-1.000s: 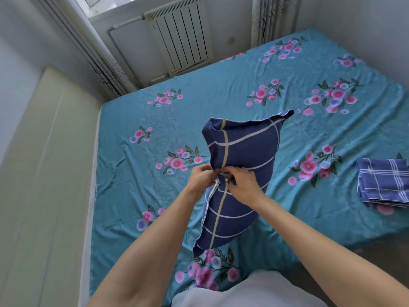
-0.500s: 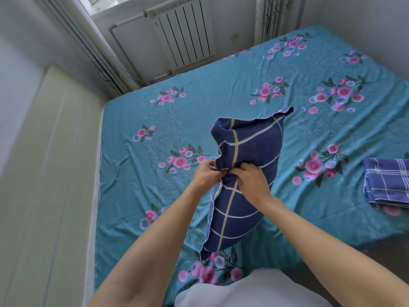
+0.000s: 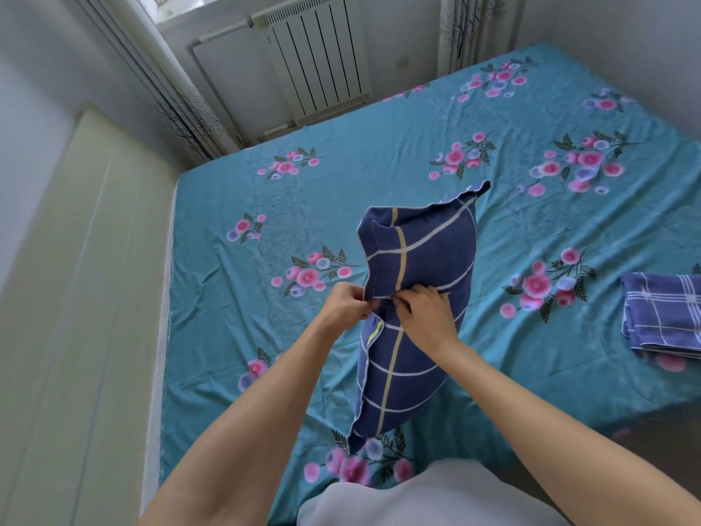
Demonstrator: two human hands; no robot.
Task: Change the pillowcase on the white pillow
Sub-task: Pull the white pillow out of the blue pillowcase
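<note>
A pillow in a dark blue pillowcase (image 3: 417, 267) with white and yellow lines stands on end on the teal flowered bed sheet (image 3: 379, 146). My left hand (image 3: 343, 303) pinches the case's left edge about halfway up. My right hand (image 3: 426, 315) pinches the same edge from the right, fingertips almost meeting the left hand's. A sliver of pale lining shows just below the hands. The white pillow itself is hidden inside the case. A folded blue plaid pillowcase (image 3: 664, 317) lies on the bed at the right.
A white radiator (image 3: 318, 58) stands on the far wall with curtains (image 3: 182, 108) either side. A cream panel (image 3: 76, 298) runs along the bed's left side. The bed's near right corner drops to dark floor (image 3: 645, 442).
Both hands keep pinching the case's edge at the same spot; the pillow's top has tilted a little and the view has shifted slightly.
</note>
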